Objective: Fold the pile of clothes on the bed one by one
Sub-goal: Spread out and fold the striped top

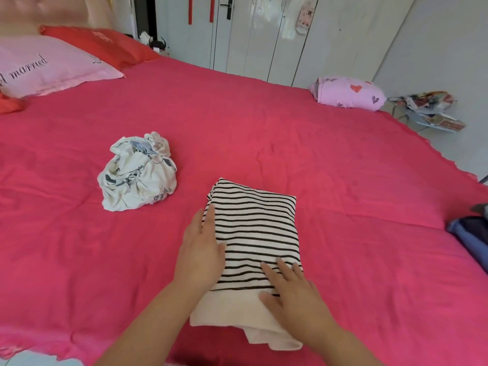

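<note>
A black-and-white striped garment (254, 228) with a plain cream hem lies folded into a narrow rectangle on the pink bedspread (264, 133) near the front edge. My left hand (202, 249) lies flat along its left edge, fingers together and pointing away from me. My right hand (290, 289) presses flat on its lower right part, fingers spread. Neither hand grips the cloth. A crumpled white garment (137, 173) with grey print sits in a heap to the left, apart from both hands.
A pink pillow (50, 67) and a red pillow (103, 44) lie at the bed's head, far left. A lilac heart-print bundle (348, 92) rests at the far right corner. Dark blue clothing (472, 233) lies at the right edge. White wardrobe doors (264, 35) stand behind.
</note>
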Demonstrator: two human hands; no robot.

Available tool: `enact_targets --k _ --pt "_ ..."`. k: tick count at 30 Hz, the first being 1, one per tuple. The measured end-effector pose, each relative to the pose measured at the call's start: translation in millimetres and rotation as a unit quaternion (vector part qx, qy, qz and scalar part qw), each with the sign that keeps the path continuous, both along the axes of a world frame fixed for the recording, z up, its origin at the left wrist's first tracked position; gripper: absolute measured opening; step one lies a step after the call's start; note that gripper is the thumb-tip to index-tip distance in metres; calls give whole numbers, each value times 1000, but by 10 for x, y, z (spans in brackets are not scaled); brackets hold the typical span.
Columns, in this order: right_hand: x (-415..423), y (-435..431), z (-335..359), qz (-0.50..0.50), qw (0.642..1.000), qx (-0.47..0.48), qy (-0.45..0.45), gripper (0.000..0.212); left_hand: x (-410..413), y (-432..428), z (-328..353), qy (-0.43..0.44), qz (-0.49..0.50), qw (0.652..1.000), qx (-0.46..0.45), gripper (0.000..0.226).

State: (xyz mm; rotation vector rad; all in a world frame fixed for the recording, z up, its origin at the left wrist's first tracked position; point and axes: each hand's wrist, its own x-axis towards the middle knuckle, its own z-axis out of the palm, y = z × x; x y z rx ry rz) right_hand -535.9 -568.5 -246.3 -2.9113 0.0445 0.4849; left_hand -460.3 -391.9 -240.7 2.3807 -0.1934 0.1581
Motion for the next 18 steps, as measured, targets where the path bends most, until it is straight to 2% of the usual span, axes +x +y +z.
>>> enact_targets --k 2,5,8,12,13,15,16,18 --pt "139 -1 142 -17 997 19 -67 65 102 -123 79 -24 -55 997 57 68" --pt "429 18 298 -22 984 36 -171 55 304 -319 143 -41 -103 984 137 60" --pt "790 36 333 -38 976 44 -211 51 562 -467 91 -19 -119 976 183 55" --pt "1247 -29 127 -44 980 1 -194 52 920 -432 -226 32 -104 961 255 58" --pt "1321 -62 -9 -49 985 -9 -167 58 980 -399 -353 55 -100 957 266 62" --pt "1414 -130 -278 -65 991 -16 -114 68 1055 -355 -600 71 -87 958 264 85" --pt "1456 -163 -380 -74 992 -15 -97 64 1086 -351 -679 70 -79 959 261 95" --pt "1527 -210 -485 -87 992 -8 -93 54 1166 -370 -759 65 -72 962 257 96"
